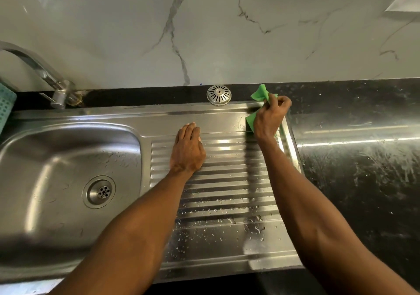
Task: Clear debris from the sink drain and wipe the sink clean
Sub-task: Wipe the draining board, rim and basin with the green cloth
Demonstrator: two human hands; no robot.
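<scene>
Sink (68, 158) steel fills the left and middle of my view, its basin on the left with the round drain (99, 191) set in the floor of the bowl, uncovered and showing its small holes. To the right of the basin runs the ribbed drainboard (227, 181), beaded with water drops toward the near edge. My left hand (188, 149) lies palm down on the upper ribs of that drainboard, its fingers (189, 128) stretched flat and together, grasping nothing. My right hand (270, 117) is at the far right corner of the drainboard, its fingers (280, 102) pinched around a green cloth (261, 94); one end of the cloth sticks up above my knuckles and the other end hangs below against the steel. Just beyond the drainboard's back rim, on the black desk (363, 158), sits the metal strainer cap (219, 94), dome side up, near the cloth but apart from it. The desk surface to the right is streaked with wet smears. A curved tap (45, 76) rises at the far left, and beside it shows the edge of a teal basket (6, 106).
</scene>
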